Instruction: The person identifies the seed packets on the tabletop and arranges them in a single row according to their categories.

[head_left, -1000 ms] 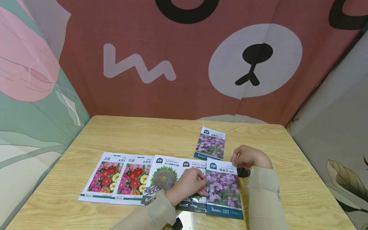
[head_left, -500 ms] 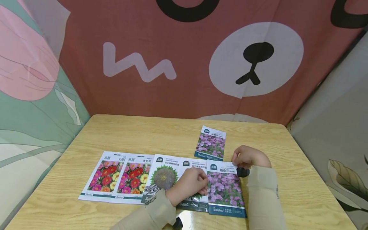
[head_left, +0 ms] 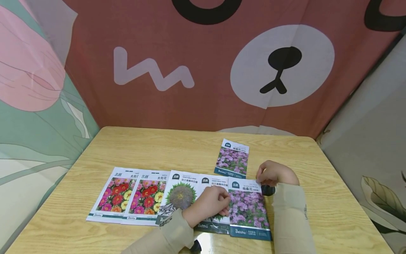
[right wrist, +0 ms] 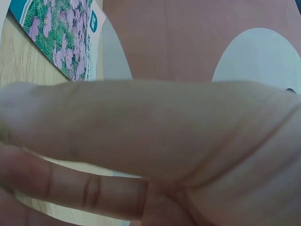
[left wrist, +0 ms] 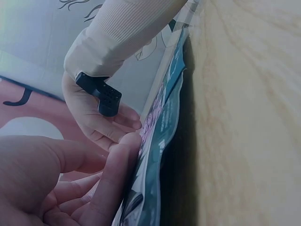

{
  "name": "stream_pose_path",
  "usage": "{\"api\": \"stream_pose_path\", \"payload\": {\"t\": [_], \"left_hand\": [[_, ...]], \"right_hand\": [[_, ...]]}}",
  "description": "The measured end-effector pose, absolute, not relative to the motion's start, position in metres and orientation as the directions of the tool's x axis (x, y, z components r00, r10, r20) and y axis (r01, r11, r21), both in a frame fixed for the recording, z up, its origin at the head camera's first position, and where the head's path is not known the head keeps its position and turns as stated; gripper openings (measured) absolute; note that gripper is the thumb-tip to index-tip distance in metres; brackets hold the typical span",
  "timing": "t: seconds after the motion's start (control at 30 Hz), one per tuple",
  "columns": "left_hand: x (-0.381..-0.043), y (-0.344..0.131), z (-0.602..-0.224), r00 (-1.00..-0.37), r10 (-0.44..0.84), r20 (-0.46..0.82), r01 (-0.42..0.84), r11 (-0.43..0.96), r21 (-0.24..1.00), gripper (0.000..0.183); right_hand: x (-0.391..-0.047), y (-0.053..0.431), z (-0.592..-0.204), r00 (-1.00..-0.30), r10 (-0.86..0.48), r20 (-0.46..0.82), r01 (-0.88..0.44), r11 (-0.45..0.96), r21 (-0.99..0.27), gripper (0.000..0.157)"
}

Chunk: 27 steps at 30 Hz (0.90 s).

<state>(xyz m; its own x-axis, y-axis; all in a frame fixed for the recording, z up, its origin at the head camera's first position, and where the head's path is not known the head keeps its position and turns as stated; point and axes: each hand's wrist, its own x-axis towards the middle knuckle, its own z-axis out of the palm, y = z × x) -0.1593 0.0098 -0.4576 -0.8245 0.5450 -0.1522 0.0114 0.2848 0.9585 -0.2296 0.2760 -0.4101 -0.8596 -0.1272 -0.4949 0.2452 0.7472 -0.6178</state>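
A seed packet with purple flowers lies at the right end of a row on the table. My right hand pinches it at its upper right corner with thumb and forefinger. My left hand rests over the second sunflower seed packet, covering its middle. The left fingertips are right at the purple packet's left edge. In the left wrist view, a fairly straight left finger lies against the packets' faces, and the other fingers are bent. The right wrist view is mostly filled by the right hand.
Another purple-flower packet lies behind the row. Leftward are a sunflower packet and two bright-flower packets, overlapping at their edges. A printed curtain stands behind the wooden table.
Between one second and half a second ago, the front purple-flower packet shifted slightly right. Both hands have stayed nearly in place, and hardly anything differs since then.
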Motion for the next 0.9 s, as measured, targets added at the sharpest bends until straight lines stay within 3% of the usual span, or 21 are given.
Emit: {"api": "stream_pose_path", "payload": {"t": [0.43, 0.67, 0.9], "left_hand": [[-0.16, 0.007, -0.453, -0.817, 0.559, -0.14, 0.009, 0.257, 0.966, 0.011], [-0.169, 0.001, -0.449, -0.828, 0.55, -0.105, 0.081, 0.303, 0.95, 0.013], [-0.186, -0.012, -0.438, -0.877, 0.479, -0.016, 0.177, 0.355, 0.918, 0.022]], "right_hand": [[-0.228, 0.274, -0.407, -0.861, -0.117, -0.496, 0.24, 0.765, -0.597, 0.008], [-0.228, 0.273, -0.408, -0.867, -0.076, -0.493, 0.277, 0.749, -0.602, 0.007], [-0.23, 0.273, -0.407, -0.881, -0.066, -0.469, 0.291, 0.705, -0.646, 0.022]]}}
